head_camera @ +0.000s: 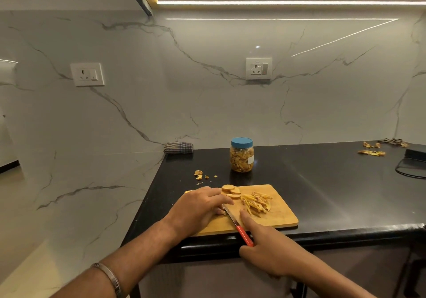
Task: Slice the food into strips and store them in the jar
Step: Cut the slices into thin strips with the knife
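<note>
Fingers of the left hand (201, 207) curl down on a slice at the board's (280, 217) left end; right hand (268, 249) grips the knife (237, 225). Strips (257, 202) mid-board, lidded jar (241, 155) behind, bare counter (334, 187) rightward.

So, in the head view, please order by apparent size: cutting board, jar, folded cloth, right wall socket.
1. cutting board
2. jar
3. folded cloth and right wall socket: similar, and they stand farther from the camera, so no firm ranking.

Matt wooden board (280, 214) on glossy black counter (334, 182) (veined marble wall (184, 90)).
</note>
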